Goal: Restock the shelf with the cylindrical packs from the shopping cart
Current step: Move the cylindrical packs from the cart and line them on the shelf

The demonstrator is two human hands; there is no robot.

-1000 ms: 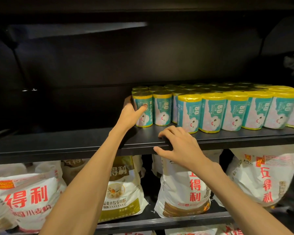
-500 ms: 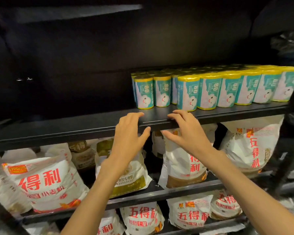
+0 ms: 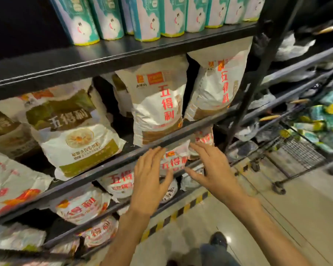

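Before flour bags; left hand empty; right hand empty

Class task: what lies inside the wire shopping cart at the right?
The shopping cart holds teal cylindrical packs with yellow ends, lying jumbled. Anything beneath them is covered.

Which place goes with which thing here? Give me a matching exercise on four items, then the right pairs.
Things:
1. cylindrical packs on the shelf
2. flour bag with green label
3. shopping cart
4. left hand

Places:
A. far right, standing on the floor
B. top shelf board
C. low centre, empty, fingers spread in front of a shelf edge
D. middle shelf, left of the white and brown bags

Pairs: 1-B, 2-D, 3-A, 4-C
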